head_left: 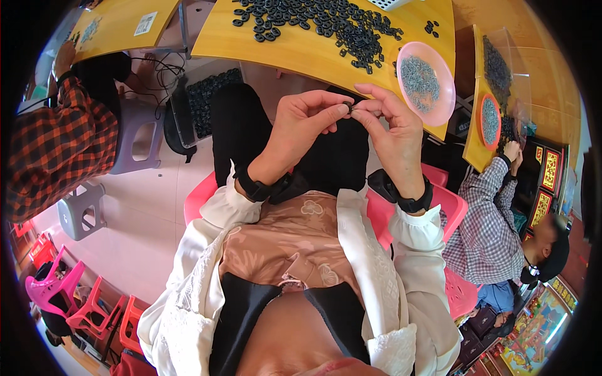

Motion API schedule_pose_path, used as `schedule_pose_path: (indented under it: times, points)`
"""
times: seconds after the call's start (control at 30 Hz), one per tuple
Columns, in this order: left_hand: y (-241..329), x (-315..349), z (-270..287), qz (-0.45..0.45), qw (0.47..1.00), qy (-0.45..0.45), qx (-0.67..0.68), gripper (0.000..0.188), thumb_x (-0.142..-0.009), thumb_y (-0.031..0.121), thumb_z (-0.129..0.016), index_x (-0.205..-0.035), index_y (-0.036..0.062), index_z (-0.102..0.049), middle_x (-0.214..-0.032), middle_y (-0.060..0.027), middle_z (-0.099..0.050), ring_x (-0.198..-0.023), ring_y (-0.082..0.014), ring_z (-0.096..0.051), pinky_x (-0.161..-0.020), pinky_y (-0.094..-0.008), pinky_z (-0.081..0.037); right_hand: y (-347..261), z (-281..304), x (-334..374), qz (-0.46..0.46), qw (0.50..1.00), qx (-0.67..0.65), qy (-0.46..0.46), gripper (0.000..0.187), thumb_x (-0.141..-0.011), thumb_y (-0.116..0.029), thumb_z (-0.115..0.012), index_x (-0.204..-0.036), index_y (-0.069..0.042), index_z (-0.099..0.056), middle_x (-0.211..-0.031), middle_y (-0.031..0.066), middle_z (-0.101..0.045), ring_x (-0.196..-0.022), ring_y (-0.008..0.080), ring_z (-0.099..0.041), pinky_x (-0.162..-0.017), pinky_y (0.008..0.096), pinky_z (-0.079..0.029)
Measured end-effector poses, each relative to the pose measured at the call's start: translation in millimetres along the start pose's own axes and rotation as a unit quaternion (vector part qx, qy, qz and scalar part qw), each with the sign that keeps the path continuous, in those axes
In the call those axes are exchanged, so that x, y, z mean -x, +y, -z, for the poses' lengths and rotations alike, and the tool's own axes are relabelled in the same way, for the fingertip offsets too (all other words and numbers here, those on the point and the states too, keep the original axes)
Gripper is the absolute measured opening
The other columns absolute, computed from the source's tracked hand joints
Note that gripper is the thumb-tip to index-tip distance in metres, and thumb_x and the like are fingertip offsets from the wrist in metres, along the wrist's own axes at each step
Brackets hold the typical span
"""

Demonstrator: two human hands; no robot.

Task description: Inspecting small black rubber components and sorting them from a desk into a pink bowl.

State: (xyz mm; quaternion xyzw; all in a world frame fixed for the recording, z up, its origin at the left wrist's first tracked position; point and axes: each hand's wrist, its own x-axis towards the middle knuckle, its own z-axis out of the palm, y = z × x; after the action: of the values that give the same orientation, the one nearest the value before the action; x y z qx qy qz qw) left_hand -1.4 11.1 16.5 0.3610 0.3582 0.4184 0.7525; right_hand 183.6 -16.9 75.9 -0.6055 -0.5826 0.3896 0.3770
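The left hand [302, 122] pinches a small black piece [348, 106] above the person's lap [332, 156], near the tabletop [295, 54]; the right hand [396, 131] pinches at its edge. A pink bowl [446, 88] holds silvery bits [419, 81].

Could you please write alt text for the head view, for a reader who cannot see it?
A person's left hand and right hand meet at a small dark part. Beyond them, a yellow table holds many black pieces and a pink bowl of small silvery pieces; people in checked shirts are on either side.
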Motion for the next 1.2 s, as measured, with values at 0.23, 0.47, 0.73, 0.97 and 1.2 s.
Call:
schedule_pose_path:
  times: [0.23, 0.47, 0.73, 0.97, 1.2]
  points:
    - [1, 11, -2, -0.091, 0.990, -0.016, -0.105, 0.018, -0.099, 0.005, -0.074, -0.115, 0.0025, -0.081, -0.085, 0.0022, -0.073, -0.071, -0.0022, -0.060, -0.063, -0.0185, -0.047, -32, 5, 9, 0.034, 0.993, 0.113, 0.003, 0.036, -0.092, 0.003, -0.076, -0.126, -0.005, -0.068, -0.088, 0.0036, -0.078, -0.084, 0.0065, -0.068, -0.079, 0.0221, -0.051]
    - [-2, 21, -13, -0.134, 0.980, -0.006, -0.146, 0.017, -0.099, 0.003, -0.074, -0.115, 0.0018, -0.080, -0.085, 0.0028, -0.072, -0.071, -0.0011, -0.060, -0.061, -0.0170, -0.046, -36, 9, 17, -0.014, 0.995, 0.098, 0.003, 0.035, -0.091, 0.004, -0.077, -0.121, -0.006, -0.061, -0.087, 0.0048, -0.079, -0.082, 0.0057, -0.068, -0.075, 0.0226, -0.050]
    - [-2, 21, -13, -0.026, 0.999, -0.016, 0.031, 0.019, -0.101, 0.006, -0.073, -0.117, 0.0006, -0.079, -0.093, -0.0030, -0.077, -0.075, -0.0055, -0.065, -0.068, -0.0202, -0.053, -20, 16, 13, -0.059, 0.996, -0.055, -0.032, 0.037, -0.095, 0.001, -0.076, -0.130, -0.002, -0.064, -0.100, 0.0062, -0.079, -0.089, 0.0070, -0.071, -0.078, 0.0206, -0.052]
    - [-5, 19, -8, -0.024, 0.997, 0.004, 0.072, 0.019, -0.101, 0.007, -0.073, -0.118, -0.0001, -0.078, -0.096, -0.0037, -0.078, -0.075, -0.0052, -0.065, -0.069, -0.0192, -0.052, -19, 13, 14, -0.063, 0.997, 0.019, -0.036, 0.019, -0.099, -0.007, -0.075, -0.117, 0.001, -0.075, -0.097, 0.0026, -0.077, -0.082, 0.0065, -0.066, -0.075, 0.0215, -0.051]
    - [-3, 18, -4, -0.031, 0.997, 0.017, 0.062, 0.019, -0.101, 0.007, -0.073, -0.117, -0.0002, -0.078, -0.096, -0.0046, -0.078, -0.075, -0.0053, -0.066, -0.069, -0.0195, -0.052, -14, 1, 8, 0.007, 0.997, 0.081, -0.002, 0.013, -0.097, -0.010, -0.075, -0.103, 0.001, -0.076, -0.078, 0.0069, -0.073, -0.064, 0.0090, -0.060, -0.062, 0.0256, -0.049]
